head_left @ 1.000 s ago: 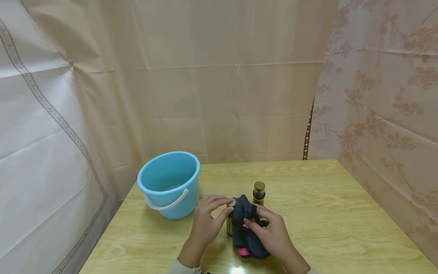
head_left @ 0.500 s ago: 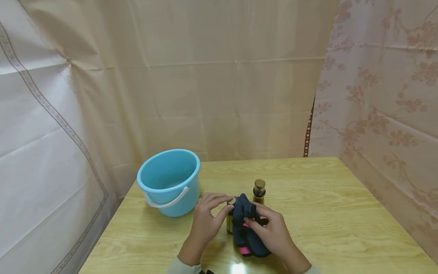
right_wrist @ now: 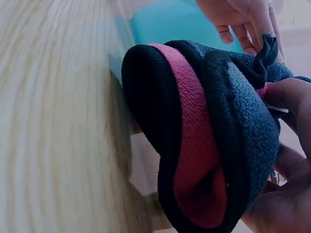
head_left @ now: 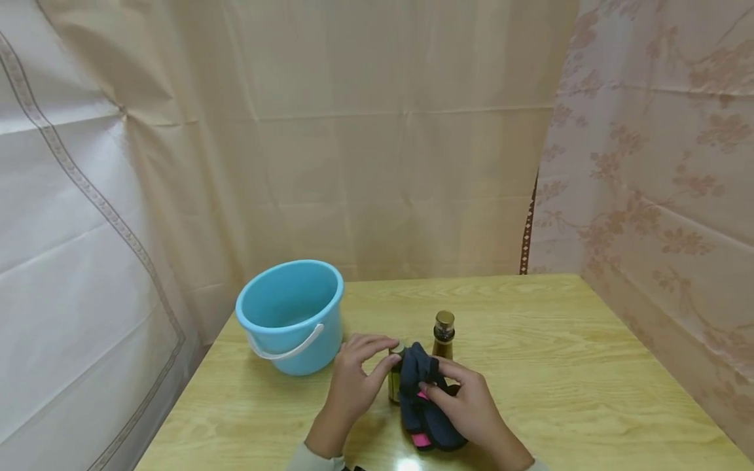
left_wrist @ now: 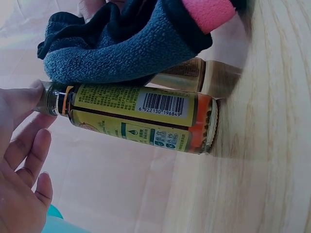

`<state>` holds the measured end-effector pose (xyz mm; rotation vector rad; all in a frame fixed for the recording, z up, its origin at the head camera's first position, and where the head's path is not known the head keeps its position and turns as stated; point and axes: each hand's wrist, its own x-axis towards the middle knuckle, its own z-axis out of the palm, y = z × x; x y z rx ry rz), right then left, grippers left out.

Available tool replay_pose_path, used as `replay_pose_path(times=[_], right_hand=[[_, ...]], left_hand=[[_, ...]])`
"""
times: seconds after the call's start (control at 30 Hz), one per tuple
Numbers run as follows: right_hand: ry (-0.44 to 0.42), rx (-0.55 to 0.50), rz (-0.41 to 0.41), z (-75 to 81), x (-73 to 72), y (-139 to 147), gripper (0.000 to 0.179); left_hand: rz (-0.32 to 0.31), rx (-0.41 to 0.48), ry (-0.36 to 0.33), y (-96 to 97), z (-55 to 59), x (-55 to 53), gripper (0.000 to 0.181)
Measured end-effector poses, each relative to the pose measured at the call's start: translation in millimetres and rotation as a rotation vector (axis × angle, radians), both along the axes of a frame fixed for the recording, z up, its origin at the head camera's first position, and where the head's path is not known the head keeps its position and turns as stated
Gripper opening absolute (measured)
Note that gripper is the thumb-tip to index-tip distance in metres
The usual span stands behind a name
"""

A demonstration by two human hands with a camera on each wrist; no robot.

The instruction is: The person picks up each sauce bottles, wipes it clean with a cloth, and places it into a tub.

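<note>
In the head view my left hand [head_left: 357,376] pinches the cap of a small glass bottle [head_left: 394,386] between thumb and forefinger. The bottle stands upright on the table; its yellow-green label with a barcode [left_wrist: 163,104] shows in the left wrist view. My right hand [head_left: 468,399] holds a folded dark blue cloth [head_left: 421,376] with black edging and a pink inner side [right_wrist: 197,111]. This cloth lies against the bottle's right side and hides part of it. Behind it rises a second, taller bottle [head_left: 444,333] with a gold cap, its lower part covered.
A light blue bucket [head_left: 315,350] with a white handle stands at the table's back left. The wooden table [head_left: 559,366] stretches off to the right. Beige and flowered curtains [head_left: 389,157] hang around its back and sides.
The top of the cloth has slipped slightly lower beside the bottle, along with my right fingers. My left hand keeps its pinch on the cap.
</note>
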<state>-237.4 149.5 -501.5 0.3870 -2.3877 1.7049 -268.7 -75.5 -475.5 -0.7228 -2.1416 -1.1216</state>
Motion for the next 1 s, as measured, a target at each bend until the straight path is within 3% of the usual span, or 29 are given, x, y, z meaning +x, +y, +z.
replay_pose_path(times=[0.53, 0.8, 1.0], right_hand=[[-0.051, 0.083, 0.013, -3.2, 0.7, 4.5, 0.031], [-0.099, 0.124, 0.102, -15.2, -2.6, 9.7, 0.029], [-0.113, 0.156, 0.088, -18.5, -4.9, 10.4, 0.028]], left_hand=[[-0.033, -0.005, 0.049, -2.1, -1.0, -0.6, 0.021], [-0.043, -0.003, 0.054, -2.2, -4.8, -1.4, 0.019], [-0.046, -0.012, 0.020, -3.4, -3.5, -1.2, 0.018]])
